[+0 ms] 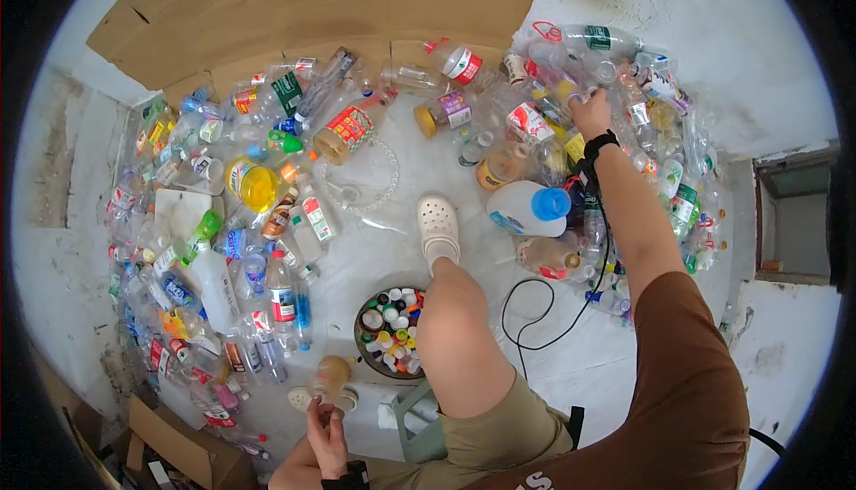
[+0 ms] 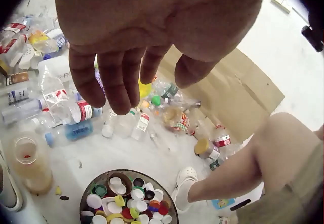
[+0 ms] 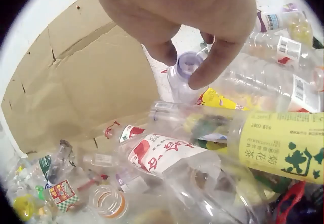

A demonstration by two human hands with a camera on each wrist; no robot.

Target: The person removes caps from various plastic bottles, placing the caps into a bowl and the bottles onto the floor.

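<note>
Up top, right hand [image 3: 202, 47] pinching bottle [image 3: 185, 69].

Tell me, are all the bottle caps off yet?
Not yet. The bowl already holds many loose caps. The right hand pinches a clear bottle's neck in the pile; the left hand is open by a capless bottle. Many capped bottles remain.

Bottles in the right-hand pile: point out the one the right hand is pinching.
The clear bottle with the pale purple neck. The right hand pinches its open mouth; the yellow-labelled bottle lies untouched below.
</note>
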